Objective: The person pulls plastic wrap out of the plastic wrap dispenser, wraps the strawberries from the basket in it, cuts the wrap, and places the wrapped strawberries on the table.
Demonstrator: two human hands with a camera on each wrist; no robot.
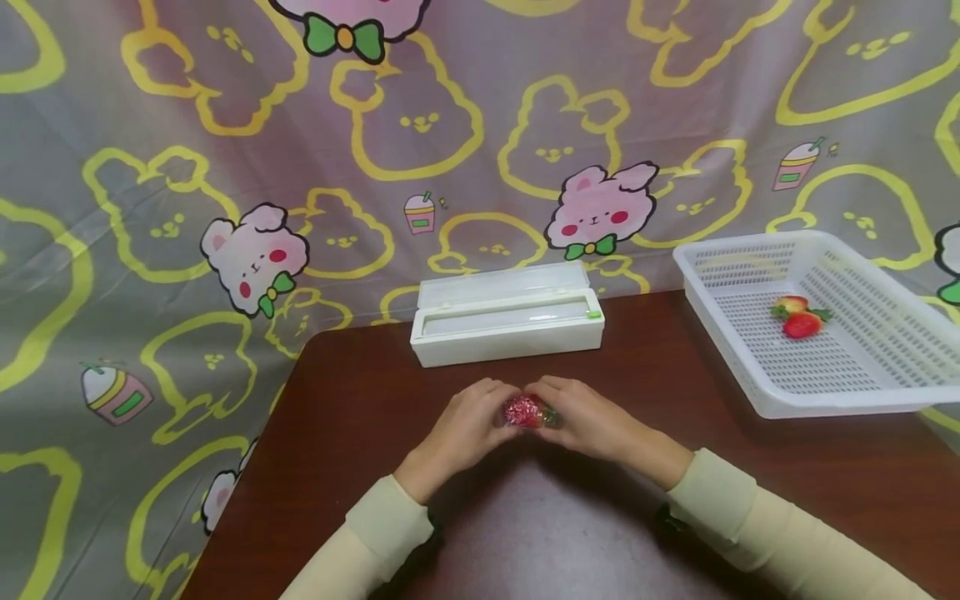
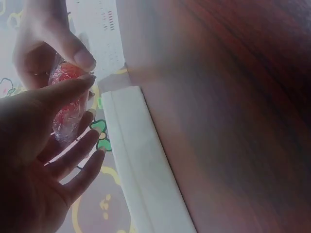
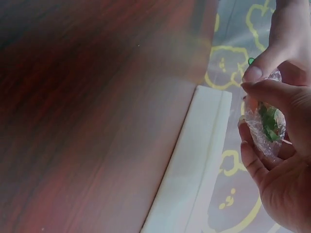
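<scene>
Both hands meet just above the desk [image 1: 525, 533] before the wrap dispenser [image 1: 507, 315], left hand [image 1: 468, 425] and right hand [image 1: 588, 421] fingers curled around the film-wrapped strawberry [image 1: 527, 411]; best to press the loose film gently, smoothing it snug without bruising the fruit.

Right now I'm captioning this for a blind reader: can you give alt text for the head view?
Both hands, the left hand and right hand, hold a plastic-wrapped strawberry over a dark wooden table. Behind sits an open white wrap dispenser; a white basket at right holds two strawberries.
</scene>
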